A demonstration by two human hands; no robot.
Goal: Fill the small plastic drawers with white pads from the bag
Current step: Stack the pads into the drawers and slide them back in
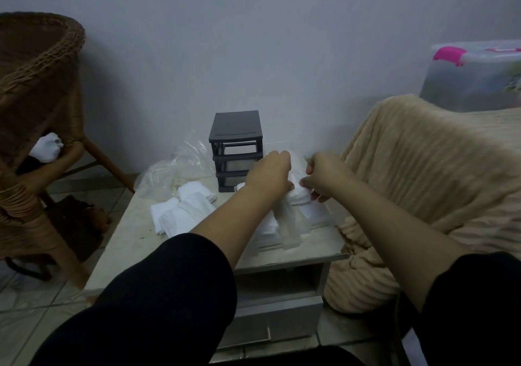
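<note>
A small dark plastic drawer unit [236, 140] stands at the back of the low table [135, 241]; its top slot looks open and without a drawer. My left hand [270, 172] and my right hand [324, 175] are close together just right of the unit, both pinching a white pad [300, 195]. A translucent strip [289, 224] hangs down from what they hold. Several white pads [183, 210] lie in a pile left of my arms. A crumpled clear plastic bag [174, 168] lies behind them. More white pads [315, 213] lie under my hands.
A wicker chair [36, 106] stands at the left with a white bundle [46, 147] on it. A beige blanket [423, 179] covers furniture at the right, with a clear storage box with a pink latch [476, 75] behind it. A wall rises behind the table.
</note>
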